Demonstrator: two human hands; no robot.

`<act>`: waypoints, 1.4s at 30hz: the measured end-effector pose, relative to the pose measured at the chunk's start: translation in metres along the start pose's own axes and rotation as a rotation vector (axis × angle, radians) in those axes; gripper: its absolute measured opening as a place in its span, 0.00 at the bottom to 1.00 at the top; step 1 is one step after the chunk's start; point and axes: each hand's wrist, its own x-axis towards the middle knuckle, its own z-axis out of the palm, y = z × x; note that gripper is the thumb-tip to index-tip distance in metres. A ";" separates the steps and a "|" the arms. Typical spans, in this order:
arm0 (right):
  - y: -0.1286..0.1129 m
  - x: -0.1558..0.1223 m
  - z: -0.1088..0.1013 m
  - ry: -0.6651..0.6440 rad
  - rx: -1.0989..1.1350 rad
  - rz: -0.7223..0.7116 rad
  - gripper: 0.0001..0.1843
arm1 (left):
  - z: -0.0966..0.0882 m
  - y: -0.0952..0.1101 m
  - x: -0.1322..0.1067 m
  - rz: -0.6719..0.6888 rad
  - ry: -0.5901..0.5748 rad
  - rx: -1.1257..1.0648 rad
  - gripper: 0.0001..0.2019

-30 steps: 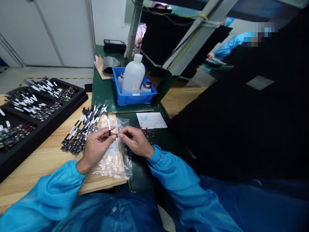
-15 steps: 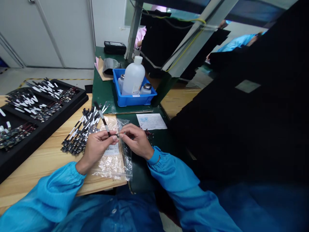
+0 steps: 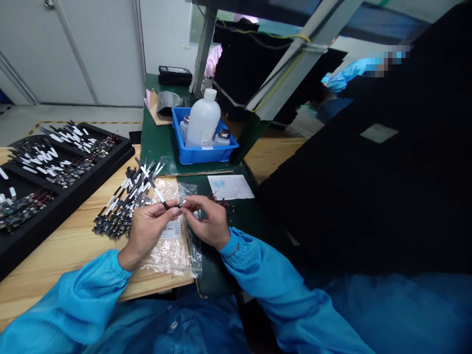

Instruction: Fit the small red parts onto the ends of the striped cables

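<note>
My left hand (image 3: 147, 227) pinches the near end of a thin black flex strip (image 3: 156, 191) with a white tab, which slants up and to the left. My right hand (image 3: 206, 221) is closed in a pinch at the same end of the strip, fingertips meeting the left hand's. Both hands hover over a clear plastic bag (image 3: 173, 246) lying on the wooden bench (image 3: 70, 246). A pile of similar strips (image 3: 127, 196) lies just left of the hands. Small dark red parts (image 3: 220, 200) sit on the green mat behind my right hand.
A black tray (image 3: 62, 191) of strips and boards fills the left. A blue bin (image 3: 201, 150) with a white bottle (image 3: 202, 119) stands behind, a white paper slip (image 3: 230, 187) in front of it. Black material (image 3: 368, 196) covers the right. Other people in blue sleeves (image 3: 346, 73) are far back.
The strip's free end has swung from nearly upright to leaning left. My hands stay pinched together, drifting slightly; the head view shifted a little.
</note>
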 end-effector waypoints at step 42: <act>0.013 0.004 -0.006 0.040 -0.382 -0.257 0.15 | -0.004 -0.010 -0.001 0.416 -0.094 0.285 0.12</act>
